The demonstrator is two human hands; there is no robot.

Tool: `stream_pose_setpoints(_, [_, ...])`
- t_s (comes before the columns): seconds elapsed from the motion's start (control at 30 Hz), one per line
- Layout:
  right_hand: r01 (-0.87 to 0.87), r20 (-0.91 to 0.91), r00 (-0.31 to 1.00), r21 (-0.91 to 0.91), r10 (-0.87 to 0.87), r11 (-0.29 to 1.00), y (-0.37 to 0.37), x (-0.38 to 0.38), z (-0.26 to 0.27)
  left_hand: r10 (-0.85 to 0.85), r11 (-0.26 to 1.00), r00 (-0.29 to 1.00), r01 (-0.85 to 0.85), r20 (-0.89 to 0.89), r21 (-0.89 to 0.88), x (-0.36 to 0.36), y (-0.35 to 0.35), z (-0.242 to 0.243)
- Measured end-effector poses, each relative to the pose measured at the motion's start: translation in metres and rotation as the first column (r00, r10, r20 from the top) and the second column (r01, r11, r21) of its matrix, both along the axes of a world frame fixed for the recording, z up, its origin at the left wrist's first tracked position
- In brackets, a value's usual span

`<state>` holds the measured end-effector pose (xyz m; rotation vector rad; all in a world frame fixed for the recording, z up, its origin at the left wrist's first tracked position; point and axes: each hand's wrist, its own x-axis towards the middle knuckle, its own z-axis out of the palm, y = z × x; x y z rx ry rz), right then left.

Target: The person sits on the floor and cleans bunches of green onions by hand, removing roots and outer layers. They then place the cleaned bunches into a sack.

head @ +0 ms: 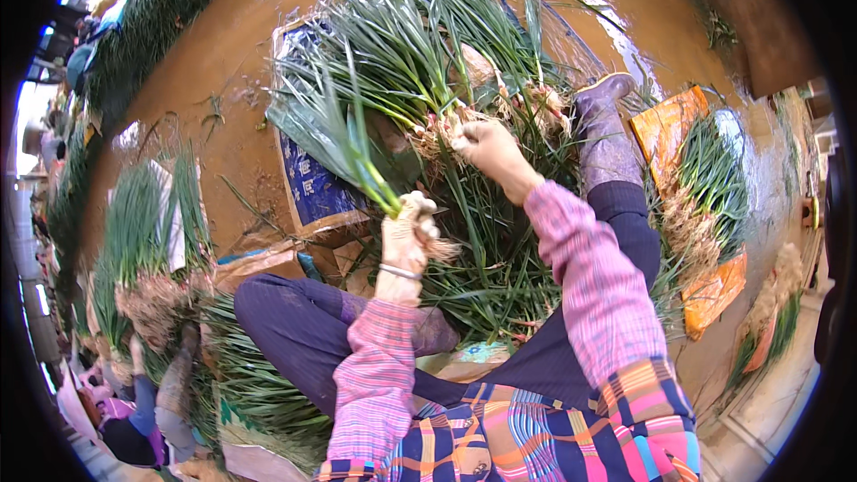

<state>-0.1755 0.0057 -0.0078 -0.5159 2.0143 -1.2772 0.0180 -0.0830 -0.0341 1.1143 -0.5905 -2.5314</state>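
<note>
My left hand [410, 227] is closed around a few green garlic plants [375, 181]. Their long leaves point up and away, and their pale roots hang out below my fingers. With fingers curled, my right hand [492, 150] touches the root end of a large heap of green garlic [402, 47]; whether it grips a plant cannot be made out. The heap lies on a blue printed plastic sheet [311, 181], with small pinkish bulbs and tangled roots facing me. Loose leaves and plants [495, 281] cover the ground between my legs.
My boot [609, 127] stands right of the heap. An orange sheet [669, 120] bears a bundle of green garlic [710, 181] farther right. More bundles [140, 234] stand at left, near another person [134, 415]. Wet brown mud [221, 73] surrounds the sheet.
</note>
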Motion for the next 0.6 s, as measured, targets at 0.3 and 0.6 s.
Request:
stream_pose_setpoints(0.3, [-0.213,0.507,0.824,-0.138,0.254,0.967,0.056,0.078,0.006,-0.258,0.932,0.947,0.296,0.193,-0.208,0.014,0.010,-0.005])
stream_pose_setpoints(0.6, [0.240,0.723,0.601,-0.571,0.342,0.785,0.003,0.079,-0.042,-0.215,0.920,0.789,0.361,-0.576,0.151,0.026,0.014,0.009])
